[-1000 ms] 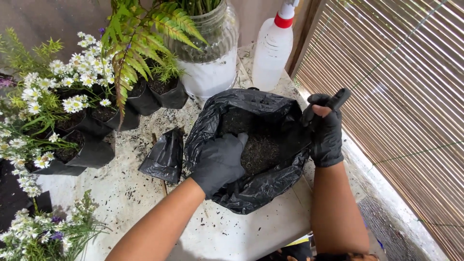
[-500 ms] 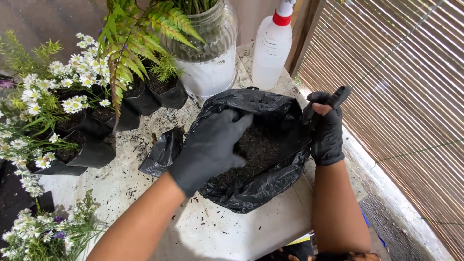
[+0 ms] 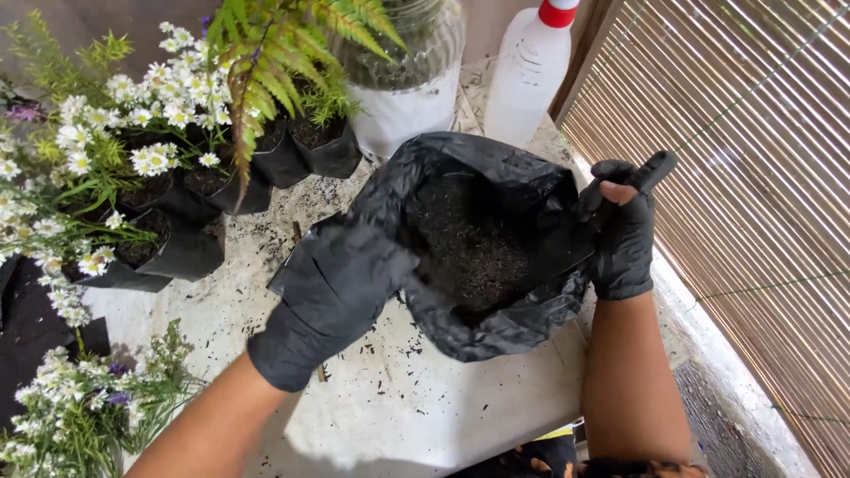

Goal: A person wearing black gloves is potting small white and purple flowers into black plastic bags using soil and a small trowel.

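A large black plastic bag (image 3: 496,332) holding dark soil (image 3: 469,243) lies open on the pale tabletop (image 3: 390,416). My right hand (image 3: 620,230), in a black glove, grips the bag's right rim and holds it open. My left hand (image 3: 332,296), also black-gloved, is lifted just outside the bag's left rim, fingers curled and blurred; whether it carries soil cannot be told. Under that hand a small empty black grow bag (image 3: 288,274) is partly hidden.
Black nursery bags with white daisy plants (image 3: 150,133) and a fern (image 3: 274,44) crowd the left and back. A glass jar (image 3: 403,80) and a white squeeze bottle with a red cap (image 3: 527,71) stand behind the soil bag. A bamboo blind (image 3: 744,177) runs along the right.
My left hand came up out of the soil bag and moved left, toward the small grow bag. My right hand kept its hold on the rim.
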